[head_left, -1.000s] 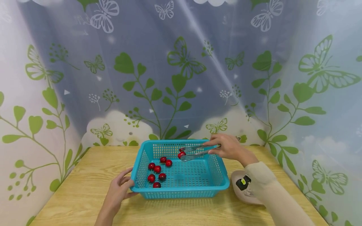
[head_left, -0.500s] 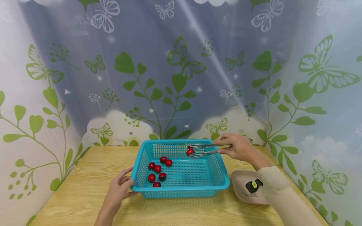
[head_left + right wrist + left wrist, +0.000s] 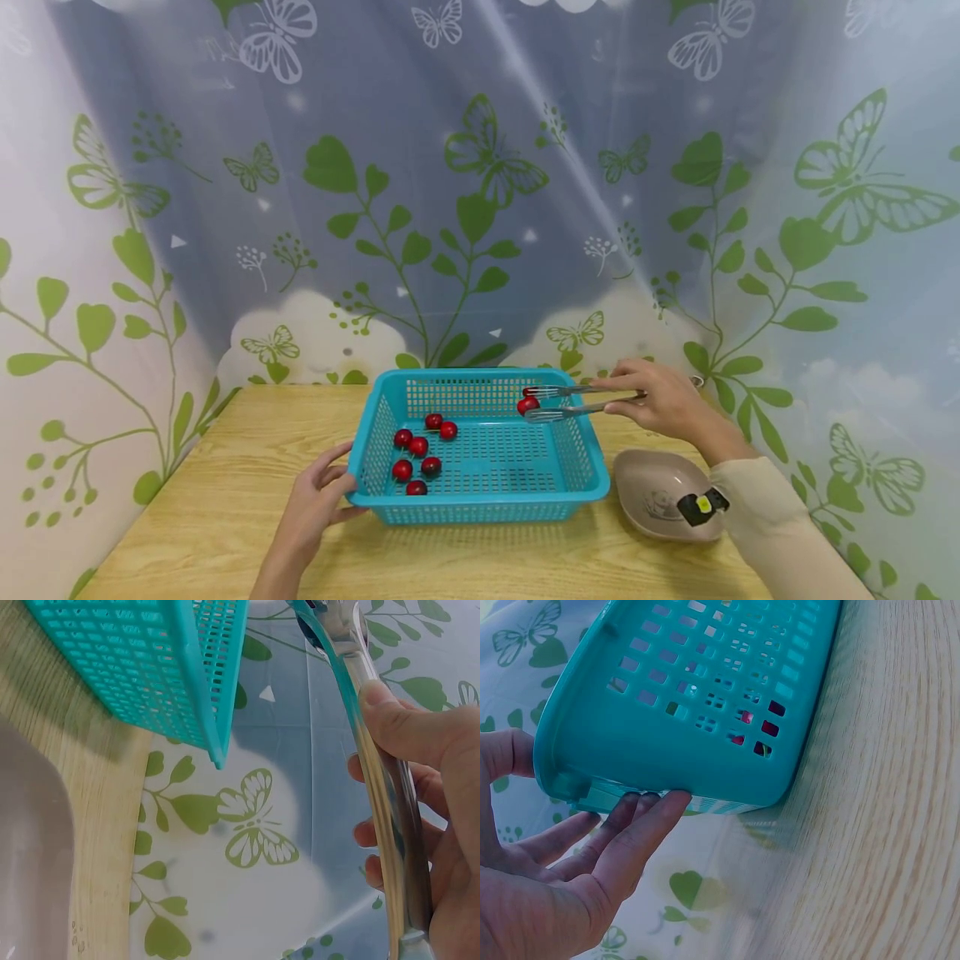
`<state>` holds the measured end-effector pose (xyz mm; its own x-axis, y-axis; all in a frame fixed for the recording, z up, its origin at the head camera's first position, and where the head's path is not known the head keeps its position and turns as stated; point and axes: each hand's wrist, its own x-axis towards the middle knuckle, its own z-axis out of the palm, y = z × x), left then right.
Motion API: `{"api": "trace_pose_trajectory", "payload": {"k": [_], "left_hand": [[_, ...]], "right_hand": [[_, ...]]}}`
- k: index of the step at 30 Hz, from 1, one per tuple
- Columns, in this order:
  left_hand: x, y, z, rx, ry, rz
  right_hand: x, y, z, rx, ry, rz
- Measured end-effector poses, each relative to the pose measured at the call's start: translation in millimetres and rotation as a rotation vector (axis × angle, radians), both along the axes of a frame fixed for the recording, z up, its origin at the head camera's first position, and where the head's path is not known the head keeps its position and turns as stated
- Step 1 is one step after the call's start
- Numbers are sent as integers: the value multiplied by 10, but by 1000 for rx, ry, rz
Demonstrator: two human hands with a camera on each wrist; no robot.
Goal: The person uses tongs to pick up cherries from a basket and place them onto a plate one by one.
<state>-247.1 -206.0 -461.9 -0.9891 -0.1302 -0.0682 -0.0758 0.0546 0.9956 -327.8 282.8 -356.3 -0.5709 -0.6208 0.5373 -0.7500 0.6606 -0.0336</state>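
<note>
A blue plastic basket [image 3: 480,500] with slotted walls stands on the table, several red cherries [image 3: 417,447] lying in its left half. My left hand [image 3: 311,508] grips the basket's left end near the front corner. In the left wrist view, the thumb is at the rim and the fingers [image 3: 641,836] rest against the outer wall. My right hand [image 3: 660,404] holds metal tongs [image 3: 585,409] over the basket's right rim. Between their tips is a cherry [image 3: 527,407], raised above the basket floor. In the right wrist view, the thumb and fingers close round the tongs' arms [image 3: 386,787].
A beige dish [image 3: 636,496] stands right of the basket, partly under the right forearm and its dark wrist camera [image 3: 697,507]. Its corner also shows in the right wrist view. A curtain with butterflies and leaves [image 3: 480,275] hangs behind the wooden table [image 3: 187,517].
My right hand has moved steadily right, carrying the tongs and cherry from over the basket's middle to near its right wall. The left hand and basket have stayed in place.
</note>
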Motion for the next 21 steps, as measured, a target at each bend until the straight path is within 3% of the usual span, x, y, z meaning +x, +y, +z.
{"api": "trace_pose_trajectory", "payload": {"k": [10, 21], "left_hand": [[8, -8, 8, 2, 6, -15], [26, 0, 40, 3, 33, -24]], "right_hand": [[101, 127, -9, -1, 3, -59], [187, 277, -64, -13, 55, -49]]}}
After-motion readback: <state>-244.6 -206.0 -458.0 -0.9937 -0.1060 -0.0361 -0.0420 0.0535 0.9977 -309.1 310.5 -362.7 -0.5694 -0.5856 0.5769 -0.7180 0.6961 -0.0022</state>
